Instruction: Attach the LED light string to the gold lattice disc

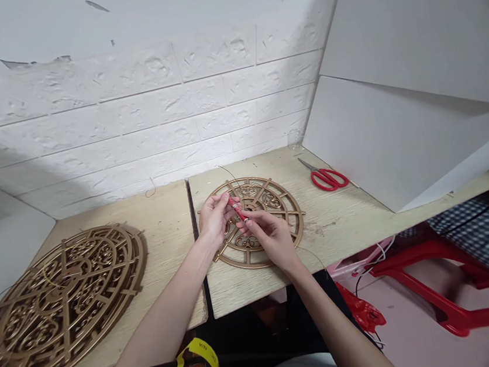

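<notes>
From here I see a stack of discs (63,280) at left on the table (167,224). The left hand (214,216) pinches the red piece's (237,208) upper end; the right hand (273,233), fingers curled in, grips its lower end, over a disc (292,214). I'd keep both pinches light but steady, the scissors (316,172) clear at right.

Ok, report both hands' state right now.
Left hand: closed, holding the upper end of the slim red object.
Right hand: closed, fingers at its lower end.
</notes>
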Tool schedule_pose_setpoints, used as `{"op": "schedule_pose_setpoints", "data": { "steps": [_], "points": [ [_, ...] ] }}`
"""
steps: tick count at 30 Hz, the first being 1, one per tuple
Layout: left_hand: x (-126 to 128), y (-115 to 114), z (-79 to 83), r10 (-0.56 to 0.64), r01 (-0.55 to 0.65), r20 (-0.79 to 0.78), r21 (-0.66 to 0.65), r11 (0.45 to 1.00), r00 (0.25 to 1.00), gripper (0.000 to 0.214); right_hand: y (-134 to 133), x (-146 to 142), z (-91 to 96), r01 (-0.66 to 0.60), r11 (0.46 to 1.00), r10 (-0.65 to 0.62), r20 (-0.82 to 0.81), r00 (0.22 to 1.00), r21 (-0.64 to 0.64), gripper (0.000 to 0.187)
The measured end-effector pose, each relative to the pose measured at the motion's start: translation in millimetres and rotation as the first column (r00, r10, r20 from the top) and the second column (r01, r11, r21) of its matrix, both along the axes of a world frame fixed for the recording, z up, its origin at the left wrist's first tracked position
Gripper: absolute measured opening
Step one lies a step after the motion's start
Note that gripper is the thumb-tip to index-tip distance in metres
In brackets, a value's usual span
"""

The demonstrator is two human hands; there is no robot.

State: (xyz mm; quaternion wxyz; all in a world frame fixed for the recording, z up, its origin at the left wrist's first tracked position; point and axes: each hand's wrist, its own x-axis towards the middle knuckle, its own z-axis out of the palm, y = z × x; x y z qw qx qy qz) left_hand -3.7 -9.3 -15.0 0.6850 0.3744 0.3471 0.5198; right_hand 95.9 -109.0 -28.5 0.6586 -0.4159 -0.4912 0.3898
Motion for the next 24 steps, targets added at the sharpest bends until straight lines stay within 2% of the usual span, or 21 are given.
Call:
{"op": "schedule_pose_setpoints", "data": {
  "steps": [24],
  "points": [
    [-0.1, 0.0, -1.3, -0.004, 0.003, 0.012, 0.019, 1.0, 1.0, 0.017, 0.2, 1.3, -3.8, -0.018, 1.0, 0.018, -0.006, 1.0, 0.003, 0.027]
  ]
}}
